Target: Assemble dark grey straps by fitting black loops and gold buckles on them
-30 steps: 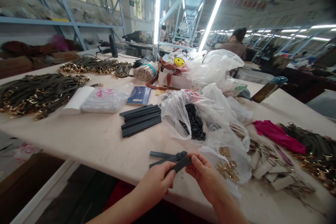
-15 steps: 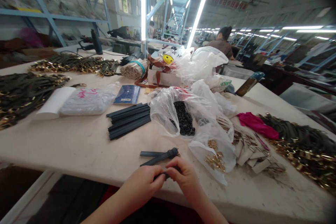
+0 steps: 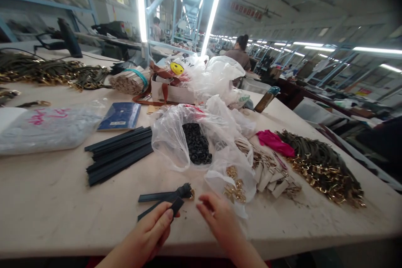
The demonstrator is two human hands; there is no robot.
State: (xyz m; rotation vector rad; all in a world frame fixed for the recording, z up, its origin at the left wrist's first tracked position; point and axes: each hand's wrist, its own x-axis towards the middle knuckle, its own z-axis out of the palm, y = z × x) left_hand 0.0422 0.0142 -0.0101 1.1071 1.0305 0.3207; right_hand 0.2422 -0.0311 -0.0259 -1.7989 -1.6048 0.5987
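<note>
My left hand point(image 3: 150, 232) pinches the end of a dark grey strap point(image 3: 173, 207) just above the near table edge. My right hand point(image 3: 218, 217) hovers beside it with fingers apart and nothing in them. Just beyond my hands lies a second dark strap with a loop and a gold buckle point(image 3: 169, 195) on the table. A clear plastic bag of small black loops point(image 3: 196, 143) stands behind it. Another clear bag with gold buckles point(image 3: 234, 186) lies to the right of my right hand.
A stack of dark straps point(image 3: 117, 155) lies at the left. Piles of finished olive straps with gold hardware point(image 3: 320, 167) sit at right and far left point(image 3: 50, 71). White tags point(image 3: 271, 176), a pink cloth point(image 3: 274, 142), a blue booklet point(image 3: 121, 115) and bags crowd the table. A person sits behind.
My hands have come apart: the right hand let go of the strap and opened, the left keeps hold. The camera has turned to the right.
</note>
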